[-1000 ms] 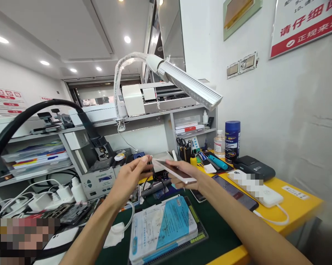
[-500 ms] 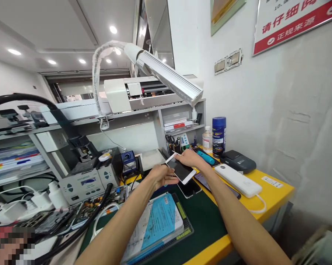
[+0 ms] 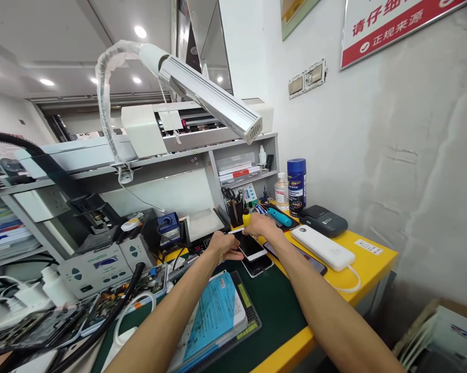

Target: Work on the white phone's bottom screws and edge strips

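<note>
A white-framed phone (image 3: 252, 247) with a dark screen is tilted over the desk. My left hand (image 3: 226, 246) is closed on its left edge, thumb above and fingers reaching underneath. At the phone's far edge, my right hand (image 3: 259, 226) has its fingers curled in; its fingertips are partly hidden. Beside the right thumb stands a yellow piece (image 3: 246, 217) with a dark upper tip, and whether the hand grips it is unclear. Directly beneath the phone, another dark phone (image 3: 258, 265) lies on the green mat (image 3: 274, 311).
Books with a blue cover (image 3: 213, 313) lie in front. On the right are a white power bank (image 3: 322, 247), a black case (image 3: 322, 220) and a blue spray can (image 3: 296, 189). Opened device parts (image 3: 109, 305) and a black hose (image 3: 120, 311) crowd the left. A lamp (image 3: 213, 93) hangs above.
The camera view has shifted right. The phone is less steeply turned and nearer the dark phone below. A yellow piece now shows beside my right hand; the thin white strip there no longer shows.
</note>
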The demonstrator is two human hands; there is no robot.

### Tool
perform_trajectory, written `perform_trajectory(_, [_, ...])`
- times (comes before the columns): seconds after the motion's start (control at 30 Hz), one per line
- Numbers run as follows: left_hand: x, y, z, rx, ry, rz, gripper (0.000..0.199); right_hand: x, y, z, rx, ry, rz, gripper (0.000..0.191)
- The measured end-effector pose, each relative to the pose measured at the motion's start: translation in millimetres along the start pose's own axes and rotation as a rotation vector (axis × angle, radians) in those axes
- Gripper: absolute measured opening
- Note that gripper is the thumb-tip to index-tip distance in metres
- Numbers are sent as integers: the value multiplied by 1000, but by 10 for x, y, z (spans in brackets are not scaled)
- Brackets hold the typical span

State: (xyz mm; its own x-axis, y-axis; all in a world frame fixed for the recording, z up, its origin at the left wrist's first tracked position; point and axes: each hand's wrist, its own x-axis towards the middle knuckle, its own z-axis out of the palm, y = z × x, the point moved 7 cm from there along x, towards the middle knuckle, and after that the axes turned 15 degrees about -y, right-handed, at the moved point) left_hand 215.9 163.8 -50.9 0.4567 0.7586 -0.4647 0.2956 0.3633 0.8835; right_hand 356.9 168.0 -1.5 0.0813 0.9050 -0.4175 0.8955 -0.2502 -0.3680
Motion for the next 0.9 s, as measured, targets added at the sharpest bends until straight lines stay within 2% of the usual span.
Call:
perform_trajectory(0.2, [-32,36,-9,161,56,-66,38,0,-6,24,-30,-60,15,31])
perform_trajectory(0.53, [-121,3,13,424,18,-165,37,-14,-15,40,-67,-74,17,30])
perform_trajectory(0.8, [-222,10,85,631,-31,-138,35,-39,-42,41,-65,-58,-10,30])
perform_trajectory(0.9, [-245,54,95,748,-10,-103,35,-44,-48,31,-56,-40,-11,30])
